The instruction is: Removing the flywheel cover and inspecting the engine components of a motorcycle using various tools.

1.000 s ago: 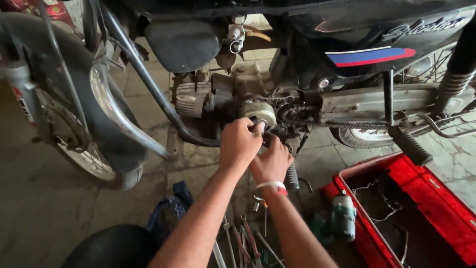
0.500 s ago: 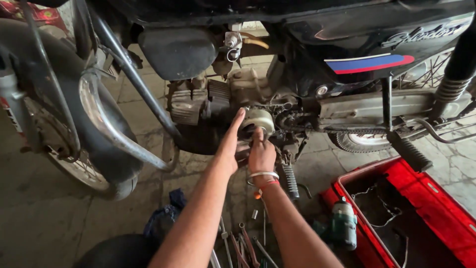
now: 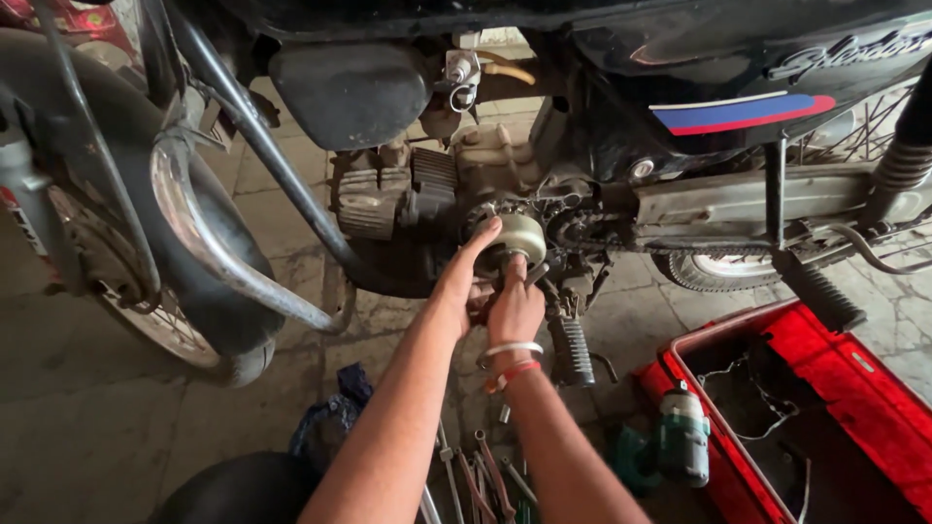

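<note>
A motorcycle (image 3: 602,107) fills the far half of the view, standing on a stained concrete floor (image 3: 87,427). One spoked wheel (image 3: 146,311) and a chrome crash bar (image 3: 209,252) sit at left; a second wheel (image 3: 718,270) shows behind the frame at right. One red tray (image 3: 825,369), near right, holds loose wires, with one green power tool (image 3: 680,437) just beside its left wall. Several hand tools (image 3: 481,475) lie on the floor between the forearms; their number cannot be told.

At centre, both hands work at one round metal cover (image 3: 516,238) on the engine's side. Compared with a second ago, the hands have loosened from a tight cluster over the cover: the left hand (image 3: 466,281) is now open, its fingers stretched up along the cover's left edge and touching it. The right hand (image 3: 515,309), with two wristbands, sits below, fingers curled loosely toward the cover's underside; whether it grips anything cannot be told. The cover looks seated on the engine.
</note>
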